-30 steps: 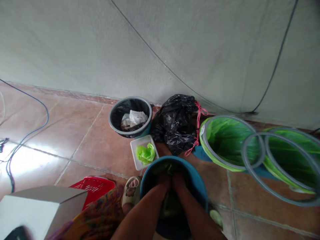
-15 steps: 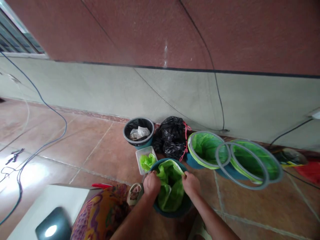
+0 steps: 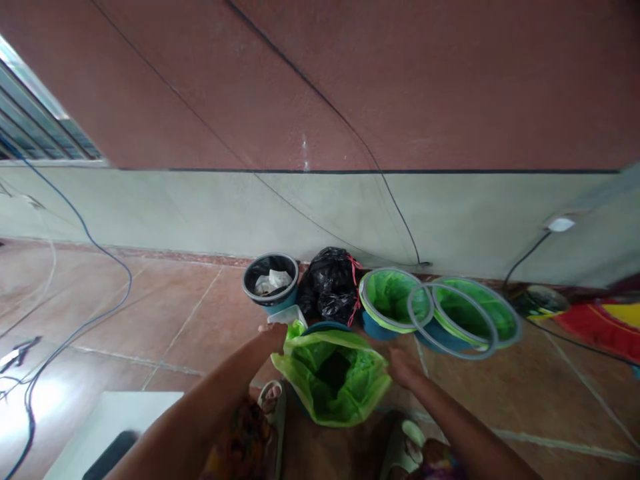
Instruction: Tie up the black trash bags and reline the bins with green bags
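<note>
Gaping wide, the green bag (image 3: 363,373) stood over the blue bucket (image 3: 325,326), which was on the floor (image 3: 175,313) between the person's sandalled feet. The right hand (image 3: 401,365) was closed on the bag's right edge. The left hand (image 3: 277,333) lay at its left edge, the fingers too blurred to tell whether they gripped.

Just beyond the bucket sat a white tray (image 3: 286,315), partly covered by the left hand and the bag. Behind it stood a bin (image 3: 279,307) with a black liner and crumpled white paper inside. A black bag (image 3: 330,283) with red ties slumped beside that bin. Farther right were two green-lined bins (image 3: 395,293), a loose grey ring (image 3: 473,356) lying across them. A wall (image 3: 465,200), red above and pale below, ran behind, with thin dark cables hanging against it. A white box (image 3: 120,410) stood at lower left.
</note>
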`<state>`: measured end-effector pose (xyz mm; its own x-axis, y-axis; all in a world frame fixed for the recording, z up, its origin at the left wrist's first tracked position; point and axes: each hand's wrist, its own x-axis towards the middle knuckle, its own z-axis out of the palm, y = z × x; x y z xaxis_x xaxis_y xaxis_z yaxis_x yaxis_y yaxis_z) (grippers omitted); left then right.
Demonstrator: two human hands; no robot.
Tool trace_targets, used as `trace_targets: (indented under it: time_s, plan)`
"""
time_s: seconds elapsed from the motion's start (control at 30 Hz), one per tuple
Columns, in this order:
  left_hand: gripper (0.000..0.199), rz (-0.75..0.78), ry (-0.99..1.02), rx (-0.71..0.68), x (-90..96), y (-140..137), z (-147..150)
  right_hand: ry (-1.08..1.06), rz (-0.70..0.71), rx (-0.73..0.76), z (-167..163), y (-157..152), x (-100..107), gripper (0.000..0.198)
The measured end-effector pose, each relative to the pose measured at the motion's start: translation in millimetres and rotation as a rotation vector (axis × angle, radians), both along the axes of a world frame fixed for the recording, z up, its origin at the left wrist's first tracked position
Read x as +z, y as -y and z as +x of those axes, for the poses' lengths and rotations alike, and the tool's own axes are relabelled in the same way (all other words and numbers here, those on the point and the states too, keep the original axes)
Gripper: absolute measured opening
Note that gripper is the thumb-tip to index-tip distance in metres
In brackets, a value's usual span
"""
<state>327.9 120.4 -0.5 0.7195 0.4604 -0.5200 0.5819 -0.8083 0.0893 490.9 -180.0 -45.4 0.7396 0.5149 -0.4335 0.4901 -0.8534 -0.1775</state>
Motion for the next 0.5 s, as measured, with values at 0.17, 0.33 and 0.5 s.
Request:
trace_targets:
  time_s: [0.17, 0.33, 0.5]
  plan:
    - [0.064, 0.026, 0.066, -0.267, 12.5, 36, 33, 0.153, 0.081, 0.117, -21, -37, 24, 0.054]
    - [0.037, -0.067, 0.173, -0.309, -9.9, 56, 49, 0.100, 0.151, 0.202, -23, -65, 13, 0.029]
    - [0.022, -0.201, 0.152, -0.251, -34.9, 42, 62, -0.081, 0.206, 0.147, -3, -76, -14, 0.029]
